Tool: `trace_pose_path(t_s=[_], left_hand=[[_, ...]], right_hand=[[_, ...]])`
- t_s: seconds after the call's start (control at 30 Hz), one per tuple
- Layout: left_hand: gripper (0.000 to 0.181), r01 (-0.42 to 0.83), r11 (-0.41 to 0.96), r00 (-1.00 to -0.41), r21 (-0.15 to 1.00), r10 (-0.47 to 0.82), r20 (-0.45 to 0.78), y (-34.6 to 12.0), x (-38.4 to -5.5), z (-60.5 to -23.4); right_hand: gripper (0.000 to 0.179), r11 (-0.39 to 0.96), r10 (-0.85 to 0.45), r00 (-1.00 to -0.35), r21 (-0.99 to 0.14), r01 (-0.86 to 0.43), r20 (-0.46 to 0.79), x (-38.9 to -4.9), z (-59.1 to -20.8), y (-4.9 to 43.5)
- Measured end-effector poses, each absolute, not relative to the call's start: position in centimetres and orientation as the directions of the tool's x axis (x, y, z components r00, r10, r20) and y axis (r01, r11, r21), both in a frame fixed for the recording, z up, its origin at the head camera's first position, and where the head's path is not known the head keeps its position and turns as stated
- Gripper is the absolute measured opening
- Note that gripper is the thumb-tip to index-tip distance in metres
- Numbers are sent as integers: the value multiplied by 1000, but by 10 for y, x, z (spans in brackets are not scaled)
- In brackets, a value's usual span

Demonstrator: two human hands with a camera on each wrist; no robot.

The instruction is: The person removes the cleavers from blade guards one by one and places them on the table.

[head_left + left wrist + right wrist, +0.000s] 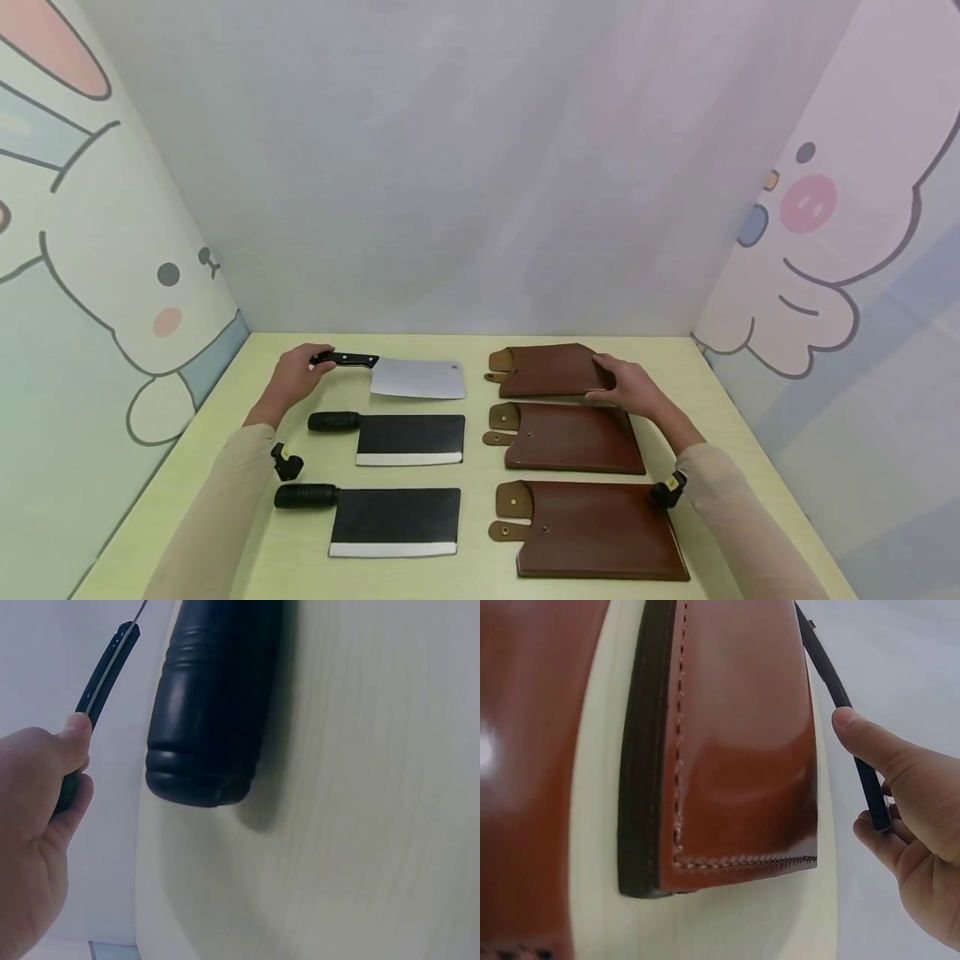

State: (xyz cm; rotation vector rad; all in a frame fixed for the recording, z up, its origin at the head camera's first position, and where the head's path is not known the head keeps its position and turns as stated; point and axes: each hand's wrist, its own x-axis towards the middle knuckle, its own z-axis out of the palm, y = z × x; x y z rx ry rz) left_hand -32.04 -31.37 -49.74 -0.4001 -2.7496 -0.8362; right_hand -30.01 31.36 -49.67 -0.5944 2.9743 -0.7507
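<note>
At the back left, my left hand [295,375] pinches the black riveted handle of a silver-bladed cleaver [417,378]. In the left wrist view the thumb lies along that handle [109,671], with the fingers on its other side. My right hand [630,387] grips the right end of the rearmost brown leather knife sheath [551,369]. Seen from the right wrist, thumb and fingers pinch the thin edge of this sheath [826,671]. The sheath's flap and snap strap point left, toward the cleaver's blade.
Two black-bladed cleavers, a middle one [410,435] and a front one [397,518], lie with handles to the left. Two more leather sheaths, a middle one [573,437] and a larger front one [600,529], lie opposite them. Printed walls enclose the pale table [472,575].
</note>
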Motion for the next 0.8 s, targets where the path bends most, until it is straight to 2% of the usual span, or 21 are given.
trace_pose_path(t_s=[0.5, 0.8], left_hand=[[35, 302, 819, -951, 487, 227, 208, -310, -325, -511], [37, 236, 832, -972, 501, 211, 107, -311, -329, -519]], right_hand=[[89, 826, -379, -925, -440, -353, 32, -308, -503, 321], [87, 839, -369, -929, -426, -338, 9, -309, -508, 322]])
